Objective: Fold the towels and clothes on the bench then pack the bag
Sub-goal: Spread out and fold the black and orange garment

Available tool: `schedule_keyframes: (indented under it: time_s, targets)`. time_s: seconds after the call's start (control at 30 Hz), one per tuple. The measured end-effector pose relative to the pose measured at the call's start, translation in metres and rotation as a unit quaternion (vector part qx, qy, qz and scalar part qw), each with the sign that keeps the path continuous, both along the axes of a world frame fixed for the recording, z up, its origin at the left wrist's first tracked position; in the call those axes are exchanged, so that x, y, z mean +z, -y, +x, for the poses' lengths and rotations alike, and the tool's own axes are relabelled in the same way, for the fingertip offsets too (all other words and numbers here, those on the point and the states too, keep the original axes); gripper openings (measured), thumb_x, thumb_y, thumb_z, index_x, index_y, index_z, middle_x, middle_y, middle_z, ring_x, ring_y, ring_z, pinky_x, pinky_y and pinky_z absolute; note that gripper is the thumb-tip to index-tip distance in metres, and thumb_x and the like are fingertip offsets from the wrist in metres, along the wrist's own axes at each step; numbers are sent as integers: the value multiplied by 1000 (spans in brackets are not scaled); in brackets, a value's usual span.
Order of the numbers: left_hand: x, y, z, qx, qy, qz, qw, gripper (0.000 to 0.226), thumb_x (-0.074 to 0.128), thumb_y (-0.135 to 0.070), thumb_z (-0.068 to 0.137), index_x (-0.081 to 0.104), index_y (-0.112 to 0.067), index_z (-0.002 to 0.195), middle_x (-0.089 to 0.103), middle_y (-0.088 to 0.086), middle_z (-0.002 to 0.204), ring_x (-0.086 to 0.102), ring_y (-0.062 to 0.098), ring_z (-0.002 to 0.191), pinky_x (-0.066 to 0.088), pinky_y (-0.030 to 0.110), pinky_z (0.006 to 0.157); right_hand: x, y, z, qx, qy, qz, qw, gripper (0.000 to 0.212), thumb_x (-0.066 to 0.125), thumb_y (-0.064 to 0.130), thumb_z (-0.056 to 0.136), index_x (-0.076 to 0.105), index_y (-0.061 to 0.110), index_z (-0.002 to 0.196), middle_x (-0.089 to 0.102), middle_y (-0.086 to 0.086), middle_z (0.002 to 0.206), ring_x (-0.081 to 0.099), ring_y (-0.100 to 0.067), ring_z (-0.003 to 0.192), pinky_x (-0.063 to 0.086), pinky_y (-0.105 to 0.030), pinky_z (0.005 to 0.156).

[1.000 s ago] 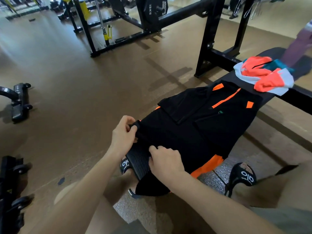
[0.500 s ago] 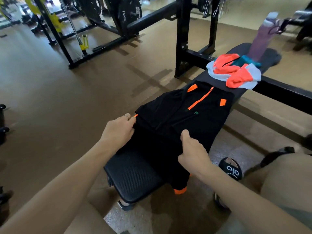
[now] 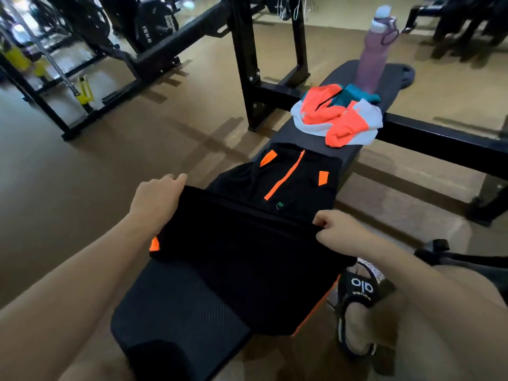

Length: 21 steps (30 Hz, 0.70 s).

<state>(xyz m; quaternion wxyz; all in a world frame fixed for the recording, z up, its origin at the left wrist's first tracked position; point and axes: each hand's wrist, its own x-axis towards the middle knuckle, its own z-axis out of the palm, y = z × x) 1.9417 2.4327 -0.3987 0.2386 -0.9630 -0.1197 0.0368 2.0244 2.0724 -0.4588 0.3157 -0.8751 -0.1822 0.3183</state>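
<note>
A black jacket with orange trim (image 3: 291, 185) lies along the black padded bench (image 3: 178, 306). Its lower part is lifted and folded up toward the collar. My left hand (image 3: 156, 199) grips the fold's left corner. My right hand (image 3: 341, 232) pinches the fold's right corner. Farther along the bench lies a crumpled orange, white and teal garment (image 3: 338, 116). No bag is in view.
A purple water bottle (image 3: 373, 53) stands at the bench's far end. A black rack frame (image 3: 247, 64) crosses the bench, with its bar (image 3: 445, 136) running right. My foot in a black sandal (image 3: 360, 295) is right of the bench. Weight equipment (image 3: 154, 26) fills the back left.
Both hands have carried the jacket's bottom hem from the near end of the bench up toward the chest, and the near bench padding is now uncovered.
</note>
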Motion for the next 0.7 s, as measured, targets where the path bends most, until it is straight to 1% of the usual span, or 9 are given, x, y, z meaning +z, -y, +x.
schedule_keyframes:
  time_s: [0.13, 0.2, 0.23, 0.33, 0.43, 0.47, 0.53, 0.63, 0.7]
  targets:
    - [10, -7, 78, -16, -17, 62, 998, 19, 56, -5, 86, 55, -15, 103, 62, 6, 90, 66, 32, 84, 34, 34, 56, -8, -2, 55, 6, -10, -6, 1000, 17, 48, 1, 82, 56, 15, 79, 58, -5, 80, 53, -24, 74, 39, -32, 61]
    - [9, -8, 117, -26, -33, 87, 995, 18, 58, -8, 87, 57, -16, 103, 64, 7, 93, 64, 30, 90, 33, 34, 61, -13, -4, 84, 2, 8, -23, 1000, 15, 46, 0, 81, 59, 6, 86, 58, -9, 84, 53, -26, 78, 38, -33, 62]
    - [6, -8, 136, -32, -39, 94, 994, 18, 58, -8, 88, 58, -17, 103, 66, 7, 95, 65, 30, 92, 33, 33, 65, -16, -4, 98, -8, 21, -30, 999, 18, 45, 1, 81, 60, 3, 91, 59, -10, 86, 55, -28, 80, 41, -34, 64]
    - [-6, -4, 189, -55, -33, 93, 994, 15, 61, -9, 87, 61, -18, 99, 67, 6, 95, 66, 30, 93, 33, 34, 69, -27, -2, 137, -44, 56, -62, 996, 26, 46, 4, 80, 64, 8, 98, 65, -9, 93, 63, -31, 91, 52, -36, 75]
    - [-23, -1, 235, -93, -30, 73, 993, 13, 63, -6, 84, 62, -17, 91, 68, 8, 90, 67, 31, 89, 37, 35, 74, -40, 7, 166, -45, 73, -100, 991, 33, 48, 8, 81, 65, 15, 109, 67, -12, 111, 62, -33, 105, 53, -37, 83]
    - [-29, 0, 247, -103, -34, 65, 992, 12, 63, -5, 82, 62, -16, 88, 68, 8, 87, 66, 31, 86, 38, 36, 75, -43, 10, 174, -48, 75, -111, 990, 32, 48, 9, 81, 66, 17, 107, 67, -13, 112, 62, -33, 105, 53, -38, 84]
    - [-42, 4, 268, -123, -35, 56, 990, 13, 62, -2, 80, 61, -14, 83, 68, 9, 82, 66, 32, 80, 37, 36, 74, -48, 16, 186, -55, 81, -123, 988, 23, 48, 12, 79, 62, 21, 95, 68, -12, 108, 62, -34, 101, 55, -41, 83]
    - [-59, 10, 289, -132, -54, 65, 988, 16, 61, 0, 78, 57, -16, 79, 66, 6, 78, 65, 31, 76, 34, 35, 71, -57, 22, 202, -54, 70, -156, 984, 18, 41, 25, 64, 54, 22, 77, 62, -7, 92, 62, -34, 96, 56, -43, 83]
    - [-68, 12, 299, -128, -61, 63, 988, 20, 61, 1, 77, 53, -17, 79, 65, 5, 80, 65, 30, 79, 40, 35, 78, -65, 29, 213, -58, 55, -172, 982, 13, 40, 25, 63, 51, 21, 70, 59, -5, 87, 61, -33, 92, 55, -44, 83]
